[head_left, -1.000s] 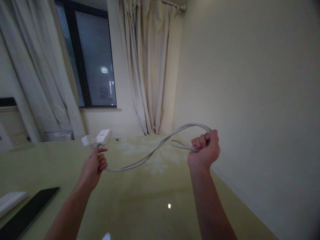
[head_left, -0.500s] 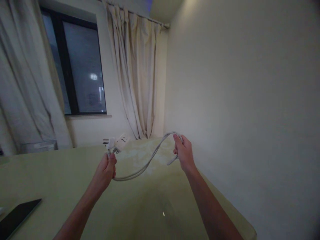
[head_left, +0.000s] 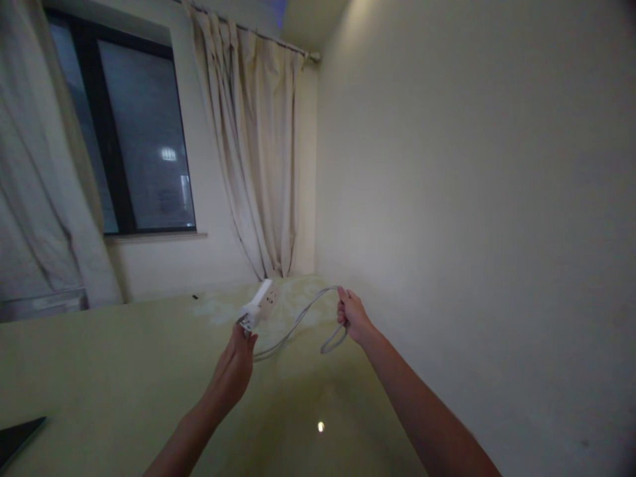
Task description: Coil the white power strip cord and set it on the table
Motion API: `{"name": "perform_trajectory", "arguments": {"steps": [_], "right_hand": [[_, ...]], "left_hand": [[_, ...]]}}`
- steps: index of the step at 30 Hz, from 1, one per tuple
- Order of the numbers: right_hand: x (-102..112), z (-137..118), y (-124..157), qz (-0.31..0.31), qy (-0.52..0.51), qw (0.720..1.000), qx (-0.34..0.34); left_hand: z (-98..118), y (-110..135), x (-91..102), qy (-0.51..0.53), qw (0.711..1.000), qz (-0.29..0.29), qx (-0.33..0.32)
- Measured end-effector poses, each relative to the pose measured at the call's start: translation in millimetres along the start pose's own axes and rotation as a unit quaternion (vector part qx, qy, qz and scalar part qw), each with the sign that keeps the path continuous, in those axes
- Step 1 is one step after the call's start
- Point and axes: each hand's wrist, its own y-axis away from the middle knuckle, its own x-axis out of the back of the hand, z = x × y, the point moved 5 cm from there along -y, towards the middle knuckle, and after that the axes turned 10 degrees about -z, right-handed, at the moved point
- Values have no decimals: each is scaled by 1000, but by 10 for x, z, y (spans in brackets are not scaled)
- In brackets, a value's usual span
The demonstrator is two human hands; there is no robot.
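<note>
A white power strip, a slim rectangular bar of smooth plastic, is held in the air over the far middle of the table, tilted so that its far end points up and to the right. Its near end sits in the left hand, whose fingers are gathered up and closed around that end; the exact grip on the underside is hidden by the back of the hand. Something small and darker shows at the fingertips there, too blurred to make out.

From that end a round, pale grey cord sags in a soft curve to the right and rises to the right hand. This hand is closed on the cord, fingers curled over it, and a short loop of cord hangs just below the fist. The two hands are near each other, level, with the slack cord between them, and both bare forearms reach in from the near edge.

Below them spreads the table, a broad, glossy, yellow-green surface with a faint pale leaf pattern at its far end and a small bright spot of reflected light near the middle. At the near left corner lies the tip of a dark flat slab. To the right stands a plain, matte cream wall. At the far side a creased cream curtain hangs in long folds beside a dark-framed window
</note>
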Motion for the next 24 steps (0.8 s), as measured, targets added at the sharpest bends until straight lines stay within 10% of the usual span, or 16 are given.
{"name": "perform_trajectory", "arguments": {"steps": [8,17,24], "right_hand": [[353,254,-153,14,-63,984,-166],[197,988,138,20,-49,986,-156],[139,1293,211,39,115,993,-1]], "left_hand": [[-141,143,-407,-231,969,-87,29],[-209,-37,-1220,104,982,-149,58],[-498,-416,-1527,184,970,-104,117]]}}
